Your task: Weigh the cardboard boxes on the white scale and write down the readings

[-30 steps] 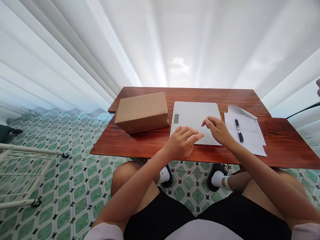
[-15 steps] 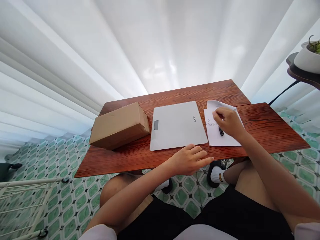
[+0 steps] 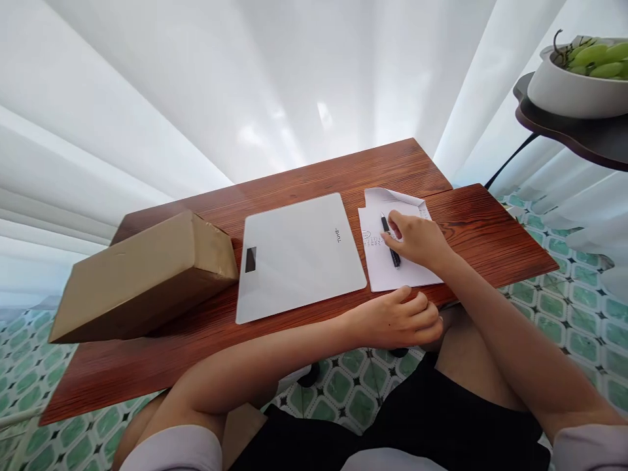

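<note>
At the far left, a brown cardboard box (image 3: 147,278) is lying on the wooden bench (image 3: 304,176), its right end sitting just beside a flat white scale (image 3: 299,255). The scale's small dark display is facing the box, and its near edge is running close to the bench's front edge.

Your left hand (image 3: 400,320) is resting at the front edge of the bench, near the scale's right front corner. Its fingers (image 3: 422,307) are curling loosely together and are gripping nothing.

To the right of the scale, a white sheet of paper (image 3: 387,271) is lying flat, with its far corner folding upward. A black pen (image 3: 390,239) is lying on the sheet. Your right hand (image 3: 417,239) is resting on the paper with its fingers closing on the pen, and the thumb and forefinger are pinching the barrel.

At the upper right, a dark shelf (image 3: 579,134) is carrying a white bowl (image 3: 569,91) of green grapes (image 3: 596,55).
</note>
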{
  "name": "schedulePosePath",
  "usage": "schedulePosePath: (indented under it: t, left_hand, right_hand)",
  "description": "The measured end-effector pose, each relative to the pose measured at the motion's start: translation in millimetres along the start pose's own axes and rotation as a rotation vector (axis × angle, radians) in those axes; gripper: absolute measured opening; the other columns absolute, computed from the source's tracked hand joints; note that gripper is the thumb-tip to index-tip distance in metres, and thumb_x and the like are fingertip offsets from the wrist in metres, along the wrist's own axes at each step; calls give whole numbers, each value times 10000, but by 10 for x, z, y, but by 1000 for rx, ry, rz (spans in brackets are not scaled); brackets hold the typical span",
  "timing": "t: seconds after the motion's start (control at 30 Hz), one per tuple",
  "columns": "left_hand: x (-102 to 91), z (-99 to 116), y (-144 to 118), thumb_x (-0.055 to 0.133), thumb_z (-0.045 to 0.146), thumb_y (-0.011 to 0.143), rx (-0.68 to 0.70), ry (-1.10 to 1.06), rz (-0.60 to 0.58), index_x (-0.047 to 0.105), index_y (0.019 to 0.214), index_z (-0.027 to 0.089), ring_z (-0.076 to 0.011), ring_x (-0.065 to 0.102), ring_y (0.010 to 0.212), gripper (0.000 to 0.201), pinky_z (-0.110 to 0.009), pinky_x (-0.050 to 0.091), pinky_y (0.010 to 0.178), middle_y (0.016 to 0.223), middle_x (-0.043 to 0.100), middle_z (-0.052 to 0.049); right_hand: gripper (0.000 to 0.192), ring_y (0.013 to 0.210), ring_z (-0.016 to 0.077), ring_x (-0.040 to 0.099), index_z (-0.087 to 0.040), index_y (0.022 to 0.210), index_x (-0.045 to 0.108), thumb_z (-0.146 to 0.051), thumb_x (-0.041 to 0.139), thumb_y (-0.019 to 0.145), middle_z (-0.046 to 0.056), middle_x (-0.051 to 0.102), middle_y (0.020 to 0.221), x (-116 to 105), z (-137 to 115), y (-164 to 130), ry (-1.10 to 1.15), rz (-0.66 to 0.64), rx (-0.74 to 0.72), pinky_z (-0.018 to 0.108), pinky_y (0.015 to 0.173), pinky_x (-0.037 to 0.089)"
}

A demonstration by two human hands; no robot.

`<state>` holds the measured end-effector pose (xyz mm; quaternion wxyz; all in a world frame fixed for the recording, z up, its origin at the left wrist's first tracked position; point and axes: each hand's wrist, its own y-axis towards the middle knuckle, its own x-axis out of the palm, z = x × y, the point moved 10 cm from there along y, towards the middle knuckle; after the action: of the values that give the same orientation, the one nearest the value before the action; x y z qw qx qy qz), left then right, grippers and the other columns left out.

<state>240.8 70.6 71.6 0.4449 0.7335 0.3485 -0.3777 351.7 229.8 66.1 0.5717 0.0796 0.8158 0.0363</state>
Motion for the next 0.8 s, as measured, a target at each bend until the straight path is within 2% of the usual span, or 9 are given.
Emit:
schedulePosePath:
  t: [0.2, 0.3, 0.43, 0.53, 0.6, 0.67, 0.7, 0.73, 0.8]
  left_hand:
    - [148, -72, -10, 511, 198, 999, -115, -2, -82, 667, 1245, 171, -265, 586, 1133, 293, -453, 462, 972, 1274, 629, -126]
    - [143, -84, -18, 510, 190, 990, -140, -8, -68, 668, 1237, 152, -278, 594, 1138, 296, -456, 476, 947, 1269, 629, -136]
    - [103, -89, -17, 481, 188, 1000, -143, -40, -22, 681, 1206, 141, -277, 613, 1111, 291, -433, 489, 904, 1238, 642, -135]
    - [120, -102, -18, 462, 183, 1003, -151, -68, -35, 670, 1218, 147, -271, 612, 1111, 302, -422, 484, 906, 1253, 639, -137]
    - [152, -105, -18, 464, 177, 994, -154, -90, -62, 656, 1234, 146, -271, 611, 1105, 309, -419, 477, 905, 1264, 632, -146]
    - [169, -106, -18, 473, 175, 988, -158, -106, -72, 644, 1246, 135, -276, 610, 1097, 313, -418, 469, 895, 1259, 627, -155]
    - [172, -107, -18, 479, 176, 985, -161, -111, -71, 641, 1245, 129, -280, 610, 1096, 310, -418, 464, 890, 1254, 625, -159]
    - [174, -109, -18, 485, 177, 982, -166, -115, -68, 639, 1241, 125, -284, 608, 1096, 306, -419, 460, 886, 1246, 625, -160]
    - [174, -113, -17, 490, 174, 978, -175, -120, -58, 638, 1232, 125, -289, 604, 1102, 298, -419, 452, 880, 1232, 627, -157]
  right_hand:
    - [141, 713, 232, 583, -226, 1040, 566, -297, 597, 922, 61, 674, 824, 165, -5, 19, -30, -98, -18, 305, 558, 261]
    - [230, 689, 216, 562, -241, 1117, 601, -209, 548, 895, 37, 666, 801, 148, -14, 25, -6, -115, -31, 303, 562, 260]
    - [276, 631, 178, 527, -242, 1101, 666, -204, 474, 907, 1, 610, 728, 29, 79, 47, 349, -70, 13, 305, 603, 362]
    - [247, 732, 195, 619, -239, 1073, 667, -267, 467, 931, 18, 653, 787, -6, 196, 66, 750, -22, 75, 319, 658, 474]
    - [200, 872, 224, 663, -247, 1076, 631, -344, 603, 904, 37, 687, 894, -4, 249, 75, 891, 22, 91, 324, 689, 525]
    - [312, 864, 221, 645, -252, 989, 604, -457, 770, 824, 31, 660, 898, -21, 294, 71, 869, 98, 92, 316, 674, 529]
    - [366, 801, 205, 618, -248, 914, 588, -534, 790, 809, 22, 626, 846, -27, 308, 62, 834, 132, 92, 311, 646, 516]
    - [421, 723, 187, 580, -243, 841, 566, -623, 747, 834, 12, 578, 773, -24, 313, 51, 803, 153, 92, 308, 612, 495]
    - [518, 587, 163, 500, -244, 802, 556, -746, 539, 932, -11, 482, 640, 15, 298, 26, 786, 150, 97, 307, 542, 453]
